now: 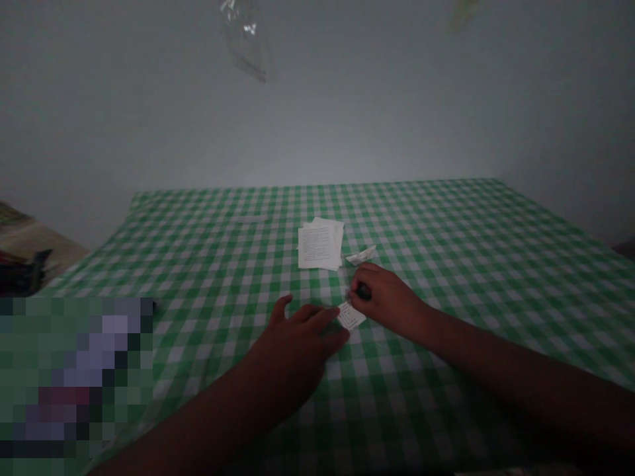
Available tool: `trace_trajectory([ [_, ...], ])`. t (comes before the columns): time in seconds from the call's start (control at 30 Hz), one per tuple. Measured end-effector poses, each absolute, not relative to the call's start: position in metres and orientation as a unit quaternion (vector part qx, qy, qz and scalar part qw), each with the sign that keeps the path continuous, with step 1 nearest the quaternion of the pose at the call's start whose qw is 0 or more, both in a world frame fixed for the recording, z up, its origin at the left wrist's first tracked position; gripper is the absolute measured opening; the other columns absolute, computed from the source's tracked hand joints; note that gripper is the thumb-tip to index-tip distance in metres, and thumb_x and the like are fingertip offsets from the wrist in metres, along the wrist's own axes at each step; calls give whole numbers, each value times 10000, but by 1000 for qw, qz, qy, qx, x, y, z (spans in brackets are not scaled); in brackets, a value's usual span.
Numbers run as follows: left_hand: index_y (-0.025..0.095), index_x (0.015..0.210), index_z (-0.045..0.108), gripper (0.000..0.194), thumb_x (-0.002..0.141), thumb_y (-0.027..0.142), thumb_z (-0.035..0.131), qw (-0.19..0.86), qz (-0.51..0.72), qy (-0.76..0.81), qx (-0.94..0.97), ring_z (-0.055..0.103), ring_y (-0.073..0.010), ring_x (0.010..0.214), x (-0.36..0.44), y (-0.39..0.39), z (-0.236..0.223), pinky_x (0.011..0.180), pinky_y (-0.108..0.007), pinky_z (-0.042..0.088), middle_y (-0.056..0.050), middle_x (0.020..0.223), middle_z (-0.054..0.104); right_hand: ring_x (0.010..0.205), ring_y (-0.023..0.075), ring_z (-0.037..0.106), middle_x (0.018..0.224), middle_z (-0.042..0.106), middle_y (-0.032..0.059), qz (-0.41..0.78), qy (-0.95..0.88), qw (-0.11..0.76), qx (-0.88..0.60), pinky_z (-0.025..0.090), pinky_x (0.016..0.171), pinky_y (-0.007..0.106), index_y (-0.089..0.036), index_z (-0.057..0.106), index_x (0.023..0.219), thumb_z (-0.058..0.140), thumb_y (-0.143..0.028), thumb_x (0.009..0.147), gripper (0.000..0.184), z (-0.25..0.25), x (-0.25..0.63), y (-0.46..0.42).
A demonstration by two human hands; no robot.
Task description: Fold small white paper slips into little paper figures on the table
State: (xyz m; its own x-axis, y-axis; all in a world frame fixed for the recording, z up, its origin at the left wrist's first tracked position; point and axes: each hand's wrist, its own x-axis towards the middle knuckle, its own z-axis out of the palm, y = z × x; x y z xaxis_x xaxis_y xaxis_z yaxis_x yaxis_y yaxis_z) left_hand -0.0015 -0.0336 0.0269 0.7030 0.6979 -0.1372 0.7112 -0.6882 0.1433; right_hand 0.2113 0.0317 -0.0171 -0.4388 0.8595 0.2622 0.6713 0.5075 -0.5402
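Our left hand (292, 350) sits open by a flimsy paper slip (351, 316), best pinched at the edge. Our right hand (384, 297) grips something dark (364, 291).

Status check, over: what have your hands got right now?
Left hand open, fingertips at small printed paper slip. Right hand gripping small dark object. Folded paper and printed sheets beyond, on green gingham tablecloth.

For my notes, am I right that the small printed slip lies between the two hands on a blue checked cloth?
Not quite: the cloth is green checked, not blue, as the head view shows. The slip does lie between the left hand and the right hand.
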Motion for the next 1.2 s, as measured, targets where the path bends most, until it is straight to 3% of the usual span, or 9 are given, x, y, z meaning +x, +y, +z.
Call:
trace_trajectory([
  [0.17,295,1164,609,317,861,204,595,95,3,391,915,515,-295,1193,4,-30,27,1050,-690,238,-45,1323,566,791,171,546,846,549,30,191,-835,268,-440,456,710,315,-184,587,857,580,-129,843,57,-16,216,33],
  [0.27,257,994,668,142,866,316,647,96,26,399,912,527,-292,1148,8,-25,25,1054,-627,277,-34,1216,611,908,186,571,956,588,59,213,-859,283,-371,487,804,346,-191,610,998,515,-91,866,192,-13,224,32],
  [0.37,233,893,678,120,874,349,656,90,63,408,906,541,-268,1089,9,-18,19,1020,-551,340,-24,1166,630,1010,206,563,1068,595,89,212,-893,257,-301,481,890,388,-194,613,1098,518,-91,862,274,-11,233,30],
  [0.5,194,965,640,107,886,266,637,103,64,398,909,556,-241,1041,7,-12,13,954,-450,426,-50,1085,642,1073,246,538,1139,585,123,178,-928,214,-247,461,928,435,-168,612,1163,602,-188,841,323,-6,237,26],
  [0.6,172,1076,599,201,881,216,618,108,77,376,917,557,-229,1052,5,-10,13,947,-395,455,-68,1096,632,1080,253,537,1151,591,122,165,-938,196,-234,439,954,452,-167,607,1185,657,-291,827,382,-4,236,25],
  [0.7,161,1088,595,196,895,177,563,130,93,372,914,575,-208,1017,4,-7,15,927,-360,471,-66,1064,642,1085,249,537,1140,606,101,168,-938,198,-230,418,974,458,-189,627,1150,693,-378,817,389,-4,234,25],
  [0.87,159,994,627,201,968,188,429,196,121,397,888,604,-174,885,4,-6,15,828,-322,491,-50,932,661,1044,202,558,1068,626,65,206,-913,256,-243,426,959,414,-210,656,953,585,-261,917,95,-7,229,23],
  [1.07,188,955,650,117,915,206,541,217,195,435,852,578,-181,927,2,-6,6,868,-348,476,-31,948,658,1025,205,555,1019,634,56,250,-873,299,-292,440,926,411,-208,618,838,591,-184,899,71,-10,223,19],
  [1.2,199,894,687,71,844,205,637,171,194,466,846,523,-215,1058,0,-3,-3,949,-403,437,-45,1097,624,1048,220,541,1032,639,62,236,-873,293,-310,430,929,426,-204,622,809,615,-197,884,76,-15,221,19],
])
